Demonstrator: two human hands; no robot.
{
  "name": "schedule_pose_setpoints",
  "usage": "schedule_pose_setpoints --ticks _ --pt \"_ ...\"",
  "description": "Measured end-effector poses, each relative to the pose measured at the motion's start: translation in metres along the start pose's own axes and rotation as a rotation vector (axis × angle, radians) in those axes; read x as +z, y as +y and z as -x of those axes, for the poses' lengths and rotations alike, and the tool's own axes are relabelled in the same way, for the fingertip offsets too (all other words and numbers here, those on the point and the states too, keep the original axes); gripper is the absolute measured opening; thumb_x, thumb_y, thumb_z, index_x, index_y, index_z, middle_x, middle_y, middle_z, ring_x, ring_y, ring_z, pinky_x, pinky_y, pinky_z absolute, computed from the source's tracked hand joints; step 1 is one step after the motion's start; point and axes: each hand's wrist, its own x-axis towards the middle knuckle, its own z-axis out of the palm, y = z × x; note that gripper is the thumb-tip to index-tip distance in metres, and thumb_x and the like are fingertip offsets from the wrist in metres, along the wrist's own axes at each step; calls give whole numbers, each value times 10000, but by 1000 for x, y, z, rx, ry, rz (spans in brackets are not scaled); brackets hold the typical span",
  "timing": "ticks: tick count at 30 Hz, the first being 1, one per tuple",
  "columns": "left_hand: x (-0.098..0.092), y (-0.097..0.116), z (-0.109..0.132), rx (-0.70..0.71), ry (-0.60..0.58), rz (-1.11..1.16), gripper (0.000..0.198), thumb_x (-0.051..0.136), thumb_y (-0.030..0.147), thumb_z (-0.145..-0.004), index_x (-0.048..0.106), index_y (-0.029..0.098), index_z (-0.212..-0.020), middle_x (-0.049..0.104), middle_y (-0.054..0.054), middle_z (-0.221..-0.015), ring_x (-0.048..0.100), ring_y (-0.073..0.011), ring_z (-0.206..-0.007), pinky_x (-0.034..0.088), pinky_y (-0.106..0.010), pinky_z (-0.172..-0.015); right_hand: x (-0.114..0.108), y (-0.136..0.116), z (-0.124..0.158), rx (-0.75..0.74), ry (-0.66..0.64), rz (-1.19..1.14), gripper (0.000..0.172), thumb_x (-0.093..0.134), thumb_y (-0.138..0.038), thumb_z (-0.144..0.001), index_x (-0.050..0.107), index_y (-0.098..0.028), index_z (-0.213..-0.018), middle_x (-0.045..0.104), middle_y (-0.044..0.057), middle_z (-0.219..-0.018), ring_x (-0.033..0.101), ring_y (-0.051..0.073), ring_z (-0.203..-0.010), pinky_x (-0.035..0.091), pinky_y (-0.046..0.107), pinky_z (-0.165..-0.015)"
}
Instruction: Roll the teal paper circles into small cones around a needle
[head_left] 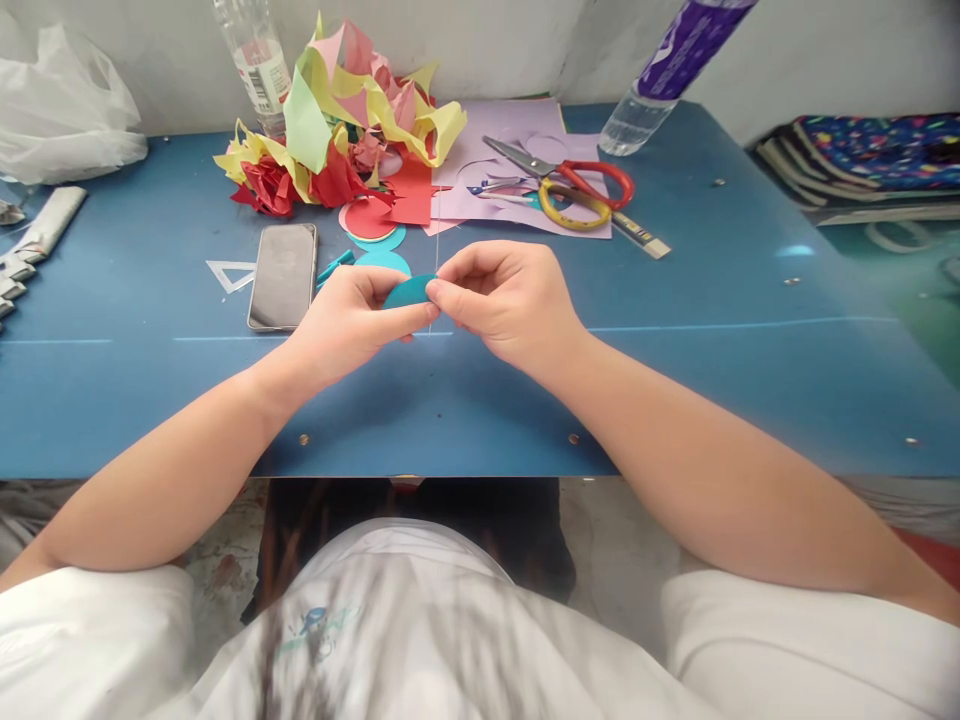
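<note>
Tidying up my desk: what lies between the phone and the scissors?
Head view: a red paper circle, teal circles and a red sheet.

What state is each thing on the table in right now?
teal paper piece, bent, pinched between both hands above the table
left hand, closed on its left end
right hand, closed on its right end
phone, flat, screen dark
red-handled scissors, lying unheld on lilac paper
paper scraps, crumpled in a heap
clear bottle, standing, cap out of view

Paper-craft workstation: blue flat table [675, 380], far heap of crumpled coloured paper scraps [341, 120], red-and-yellow-handled scissors [570, 180], whitewashed wall [487, 40].
</note>
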Motion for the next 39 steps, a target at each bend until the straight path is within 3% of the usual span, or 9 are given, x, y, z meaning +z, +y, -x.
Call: schedule_pose_setpoints --ticks 6,11,15,21,32,35,39 --pt "1 -3 0 -1 -3 42 260 875 316 -850 713 217 -672 679 -15 -724 647 -184 -791 552 -344 -764 -1 -1 -3 24 -42 -14 631 1152 -766 -736 757 -276 -777 736 -12 -704 628 176 -679 633 410 -740" --pt "0 -2 1 -20 -15 31 248 854 302 -844 704 220 -665 669 -16 -718 654 -194 -791 545 -347 -747 -3 -1 -4 60 -37 -10 633 1197 -739 -647 773 -279 -748 753 -2 -713 603 184 -672 610 422 -716" --pt "0 -3 1 -32 -19 26 220 857 296 -858 736 218 -692 688 -21 -738 654 -192 -793 528 -342 -734 -6 0 -5 58 -76 0 572 1193 -650 -719 770 -269 -772 749 -9 -724 614 176 -687 587 401 -706" --pt "-3 -6 0 -23 -36 74 156 905 316 -868 827 219 -773 726 -23 -787 669 -189 -805 555 -343 -768 -12 1 -5 -11 -86 63 263 1046 -382 -842 823 -247 -879 789 24 -807 667 196 -743 570 395 -690" --pt "3 -4 0 -1 23 109 245 878 320 -845 696 209 -726 607 9 -764 600 -165 -800 537 -332 -779 -8 9 -4 -52 40 87 355 1060 -482 -847 784 -259 -833 736 34 -806 712 226 -786 620 407 -690" --pt "4 -3 0 -1 34 62 277 856 313 -839 639 214 -699 603 4 -744 580 -163 -779 494 -333 -734 -6 12 -3 -43 42 92 448 1088 -585 -839 772 -267 -835 740 45 -806 700 240 -778 613 428 -671" --pt "3 -1 1 11 53 -6 354 861 311 -819 561 229 -649 556 2 -688 529 -163 -735 427 -336 -659 -4 15 -3 -50 55 105 460 1103 -593 -825 769 -277 -826 753 38 -814 697 237 -762 601 419 -656"
